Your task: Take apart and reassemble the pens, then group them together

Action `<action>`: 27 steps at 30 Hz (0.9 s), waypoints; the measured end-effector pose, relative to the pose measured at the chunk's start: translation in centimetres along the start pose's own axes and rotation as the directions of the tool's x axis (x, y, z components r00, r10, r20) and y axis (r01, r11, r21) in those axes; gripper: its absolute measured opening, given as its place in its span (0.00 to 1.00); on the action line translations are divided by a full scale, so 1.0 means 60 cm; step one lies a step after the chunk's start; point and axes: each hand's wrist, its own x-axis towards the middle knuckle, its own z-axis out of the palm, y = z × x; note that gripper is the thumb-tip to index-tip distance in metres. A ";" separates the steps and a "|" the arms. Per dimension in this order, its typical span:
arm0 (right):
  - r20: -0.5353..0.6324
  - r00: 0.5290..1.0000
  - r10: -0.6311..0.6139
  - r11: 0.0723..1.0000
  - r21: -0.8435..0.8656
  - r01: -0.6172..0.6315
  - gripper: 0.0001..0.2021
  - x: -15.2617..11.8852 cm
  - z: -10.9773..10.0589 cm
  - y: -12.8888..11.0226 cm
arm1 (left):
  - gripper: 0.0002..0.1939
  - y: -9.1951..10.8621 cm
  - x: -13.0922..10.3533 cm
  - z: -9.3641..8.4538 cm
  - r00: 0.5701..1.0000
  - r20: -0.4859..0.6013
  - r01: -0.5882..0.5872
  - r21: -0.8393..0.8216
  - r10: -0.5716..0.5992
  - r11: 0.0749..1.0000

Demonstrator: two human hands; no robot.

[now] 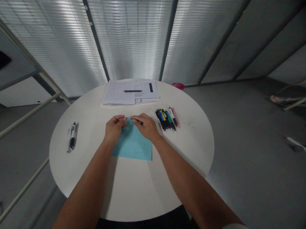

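My right hand (147, 127) pinches a dark pen (141, 122) above the far part of a light-blue sheet of paper (132, 147). Close by on the left, my left hand (113, 129) has its thumb and fingers pressed together near the pen's pale end. What those fingers hold, if anything, is too small to make out. Several pens (165, 120) with black, blue, yellow and green parts lie side by side to the right of my right hand. Beside them are a white-and-black pen (172, 117) and a pink strip (177, 118).
A round white table (136, 193) carries everything. White printed papers (119, 93) lie at its far edge, with a black pen (133, 91) on top. White-and-black pens (72, 136) rest at the left. Pale rails (23, 116) stand left of the table; blinds (134, 37) hang behind.
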 end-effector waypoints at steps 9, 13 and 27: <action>0.006 1.000 0.015 0.999 -0.034 -0.015 0.15 0.003 0.002 0.003 | 0.10 0.009 -0.005 0.003 0.997 0.056 0.056 -0.095 -0.050 0.994; 0.022 1.000 0.014 0.999 -0.053 -0.013 0.15 0.003 -0.001 0.002 | 0.09 0.011 -0.008 0.004 0.995 0.085 0.069 -0.108 -0.059 0.992; 0.033 0.999 0.043 0.992 -0.123 -0.038 0.15 0.002 -0.004 -0.001 | 0.11 0.019 -0.011 0.003 0.986 0.122 0.125 -0.099 -0.113 0.987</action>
